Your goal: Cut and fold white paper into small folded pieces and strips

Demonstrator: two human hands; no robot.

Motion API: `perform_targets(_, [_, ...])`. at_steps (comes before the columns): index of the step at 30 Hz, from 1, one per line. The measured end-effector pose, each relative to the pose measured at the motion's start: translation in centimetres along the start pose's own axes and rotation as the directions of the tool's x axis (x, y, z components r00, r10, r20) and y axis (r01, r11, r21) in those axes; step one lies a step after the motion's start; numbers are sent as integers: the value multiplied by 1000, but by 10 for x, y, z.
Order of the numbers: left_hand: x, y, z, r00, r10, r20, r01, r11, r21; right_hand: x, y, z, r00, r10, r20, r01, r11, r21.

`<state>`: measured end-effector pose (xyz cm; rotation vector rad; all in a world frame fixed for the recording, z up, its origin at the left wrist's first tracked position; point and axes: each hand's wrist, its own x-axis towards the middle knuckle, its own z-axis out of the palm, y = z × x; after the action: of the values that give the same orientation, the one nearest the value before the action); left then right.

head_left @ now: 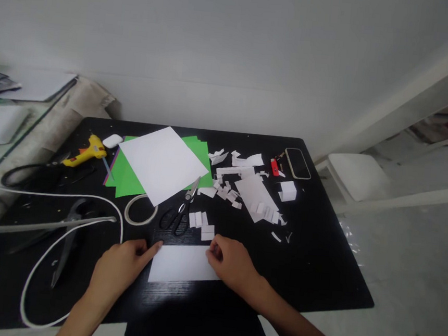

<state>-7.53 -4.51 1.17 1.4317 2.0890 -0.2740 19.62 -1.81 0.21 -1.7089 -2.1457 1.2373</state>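
Note:
A white strip of paper (182, 265) lies lengthwise on the black table near its front edge. My left hand (119, 263) is at the strip's upper left corner, thumb tip on the paper and the other fingers curled. At the right end, my right hand (235, 263) is closed, with thumb and forefinger pinching the strip's edge and covering part of it. Just beyond the strip are small folded white paper pieces (207, 233). Black-handled scissors (181, 211) lie beside these, blades pointing away and resting against a white sheet (165, 163).
Green sheets (126, 180) lie under the white sheet. A tape roll (126, 214), a yellow glue gun (92, 149), a white cable (27, 287) and larger dark scissors (65, 253) are to the left. Paper scraps (227, 193), a red lighter (274, 167) and a phone (298, 164) lie farther right.

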Motion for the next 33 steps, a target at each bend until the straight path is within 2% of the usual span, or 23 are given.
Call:
perform_targets(14, [-1,4,-1,1000,-26,6,26,1000,12,-1,-1,0,1000,-8,-16,8,1000,18])
perform_targets(29, [5,-10,1,995,89,36,-88,995,-35,-1,2,2,1000,-17,-22,17,999,30])
perform_targets(33, [7,-16,4,991,124,50,-119,989,-91,0,3,3,999,-27,-34,28,999,37])
